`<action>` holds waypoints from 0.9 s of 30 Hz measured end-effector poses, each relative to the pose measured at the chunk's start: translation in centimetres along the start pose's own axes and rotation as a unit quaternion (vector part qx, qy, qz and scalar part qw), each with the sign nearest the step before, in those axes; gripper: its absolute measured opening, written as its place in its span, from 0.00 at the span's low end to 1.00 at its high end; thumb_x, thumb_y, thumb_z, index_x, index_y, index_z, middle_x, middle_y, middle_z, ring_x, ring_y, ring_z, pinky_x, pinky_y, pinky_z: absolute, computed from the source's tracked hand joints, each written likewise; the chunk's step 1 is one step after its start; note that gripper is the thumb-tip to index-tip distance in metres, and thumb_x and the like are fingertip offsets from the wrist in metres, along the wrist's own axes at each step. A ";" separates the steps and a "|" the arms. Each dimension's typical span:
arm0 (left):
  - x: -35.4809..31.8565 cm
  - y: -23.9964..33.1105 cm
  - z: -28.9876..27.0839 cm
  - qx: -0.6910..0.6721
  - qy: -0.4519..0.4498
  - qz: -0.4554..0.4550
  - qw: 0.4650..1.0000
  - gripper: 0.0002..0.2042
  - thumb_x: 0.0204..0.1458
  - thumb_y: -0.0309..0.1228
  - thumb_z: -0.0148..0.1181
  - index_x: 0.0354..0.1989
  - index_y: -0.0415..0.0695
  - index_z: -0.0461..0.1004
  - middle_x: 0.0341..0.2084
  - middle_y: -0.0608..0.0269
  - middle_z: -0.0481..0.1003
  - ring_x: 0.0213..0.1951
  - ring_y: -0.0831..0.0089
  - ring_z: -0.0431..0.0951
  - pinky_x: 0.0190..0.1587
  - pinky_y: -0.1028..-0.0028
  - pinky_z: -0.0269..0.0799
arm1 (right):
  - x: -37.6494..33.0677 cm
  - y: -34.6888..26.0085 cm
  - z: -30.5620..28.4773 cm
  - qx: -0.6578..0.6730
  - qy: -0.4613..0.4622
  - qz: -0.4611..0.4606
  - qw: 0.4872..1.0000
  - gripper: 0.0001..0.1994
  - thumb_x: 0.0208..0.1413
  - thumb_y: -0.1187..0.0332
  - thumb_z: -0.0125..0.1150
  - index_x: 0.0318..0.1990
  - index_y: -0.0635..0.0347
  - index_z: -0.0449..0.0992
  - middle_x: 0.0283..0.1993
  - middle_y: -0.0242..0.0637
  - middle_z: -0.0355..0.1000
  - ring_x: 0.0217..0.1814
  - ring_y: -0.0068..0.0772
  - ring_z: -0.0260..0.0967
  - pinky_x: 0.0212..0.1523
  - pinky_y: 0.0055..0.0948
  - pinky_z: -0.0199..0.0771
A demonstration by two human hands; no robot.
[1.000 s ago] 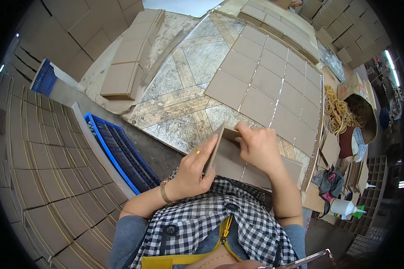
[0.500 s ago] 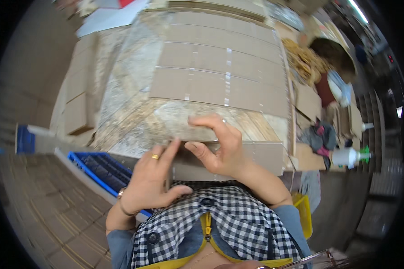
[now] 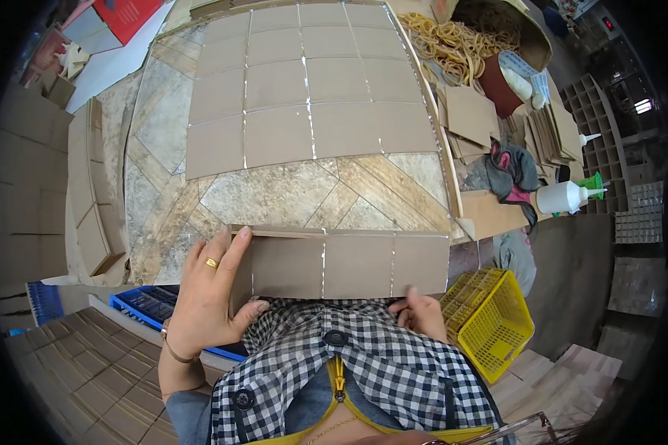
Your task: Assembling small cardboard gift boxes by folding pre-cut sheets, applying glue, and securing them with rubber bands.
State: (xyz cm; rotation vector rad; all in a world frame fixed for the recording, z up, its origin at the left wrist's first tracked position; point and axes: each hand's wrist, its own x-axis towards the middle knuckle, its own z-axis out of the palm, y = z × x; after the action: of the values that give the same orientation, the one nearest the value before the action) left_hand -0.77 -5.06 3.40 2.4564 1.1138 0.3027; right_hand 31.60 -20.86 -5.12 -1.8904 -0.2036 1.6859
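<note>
Close against my checked apron lies a long strip of brown board (image 3: 358,259), crossed by whitish seams. My left hand (image 3: 204,297), a gold ring on one finger, clasps its left end, fingers at the far edge and thumb at the near one. At the strip's near edge, toward the right, my right hand (image 3: 423,315) is curled with its fingertips at the board; part of it is hidden. Beyond the strip, a large sheet of brown panels (image 3: 278,137) in rows, with whitish glue-like lines between them, lies flat on the patterned tabletop (image 3: 274,196).
A wooden rail (image 3: 444,167) edges the tabletop's right side. Past it are tan bands (image 3: 460,44), loose boards (image 3: 469,115), a dark cloth (image 3: 512,174) and a white squeeze bottle (image 3: 560,198). A yellow basket (image 3: 497,326) stands low right, a blue crate (image 3: 152,304) low left.
My right hand has moved from above the strip's middle down to its near edge at the right. My left hand has shifted left to the strip's end. The view has also shifted.
</note>
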 end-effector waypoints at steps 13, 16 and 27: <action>5.8 0.9 3.0 0.007 0.121 -0.020 0.992 0.47 0.37 0.36 0.67 0.66 0.35 0.47 0.51 0.41 0.65 0.53 0.46 0.64 0.57 0.56 0.56 | 2.5 -11.1 2.9 0.184 0.015 -0.494 0.850 0.16 0.61 0.67 0.51 0.54 0.64 0.63 0.48 0.41 0.69 0.49 0.34 0.71 0.50 0.36 0.75; 6.9 1.9 2.5 -0.001 0.093 -0.020 0.996 0.46 0.39 0.36 0.66 0.66 0.35 0.47 0.51 0.39 0.64 0.55 0.45 0.63 0.59 0.50 0.54 | 2.6 -12.0 3.8 0.018 0.117 -0.546 0.829 0.09 0.61 0.69 0.52 0.42 0.67 0.71 0.43 0.39 0.71 0.42 0.33 0.70 0.44 0.31 0.70; 8.5 4.1 2.2 0.063 0.060 -0.024 0.996 0.45 0.39 0.37 0.66 0.66 0.35 0.49 0.43 0.41 0.66 0.55 0.45 0.62 0.58 0.42 0.51 | 1.6 -12.7 6.6 -0.351 0.112 -0.667 0.648 0.10 0.57 0.72 0.55 0.42 0.71 0.71 0.37 0.51 0.70 0.36 0.51 0.69 0.40 0.40 0.68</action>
State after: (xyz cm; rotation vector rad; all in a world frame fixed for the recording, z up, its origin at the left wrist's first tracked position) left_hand 8.31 -1.63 3.57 2.5458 1.2761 0.3802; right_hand 29.03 -7.63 -0.11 -1.4957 -1.8264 0.2739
